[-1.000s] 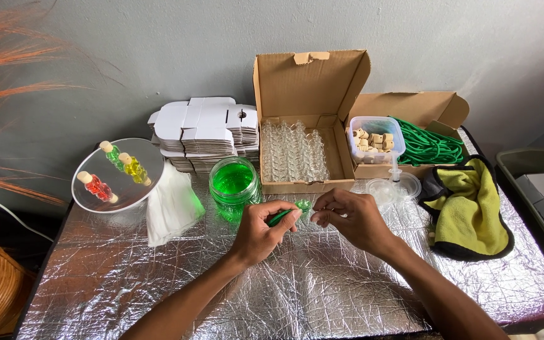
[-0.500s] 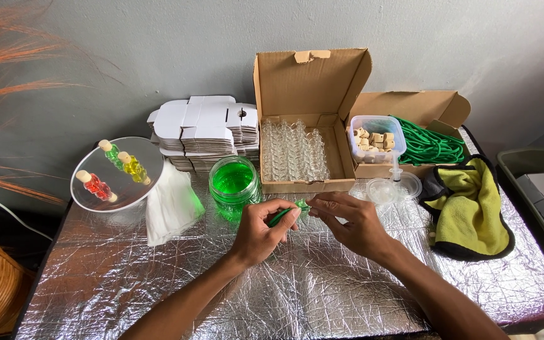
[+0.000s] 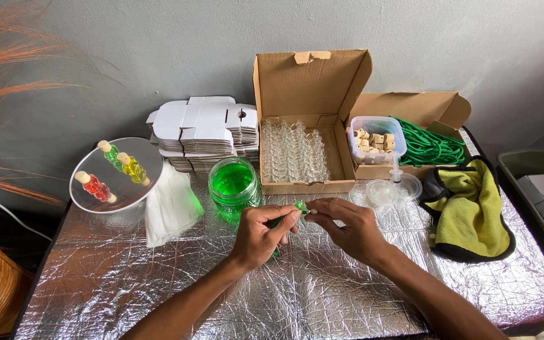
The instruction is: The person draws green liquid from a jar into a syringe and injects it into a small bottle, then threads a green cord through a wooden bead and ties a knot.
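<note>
My left hand [image 3: 260, 236] and my right hand [image 3: 349, 228] meet over the foil-covered table [image 3: 127, 283], fingertips together on a small green bottle [image 3: 300, 207]. A thin green piece pokes out below the left fingers. Just behind the left hand stands a glass jar of green liquid [image 3: 233, 187]. An open cardboard box [image 3: 300, 135] with rows of small clear glass bottles [image 3: 292, 151] sits behind the hands.
A round tray [image 3: 118, 189] at the left holds three small corked bottles, red, yellow and green. White cloth [image 3: 170, 208], stacked flat white boxes [image 3: 204, 129], a tub of corks [image 3: 376, 140], green cord [image 3: 429, 146], a small clear dish [image 3: 382, 191], a yellow cloth [image 3: 470, 211].
My right hand has moved left and closed in on the left hand, so both now pinch the small green bottle. The left hand has stayed put.
</note>
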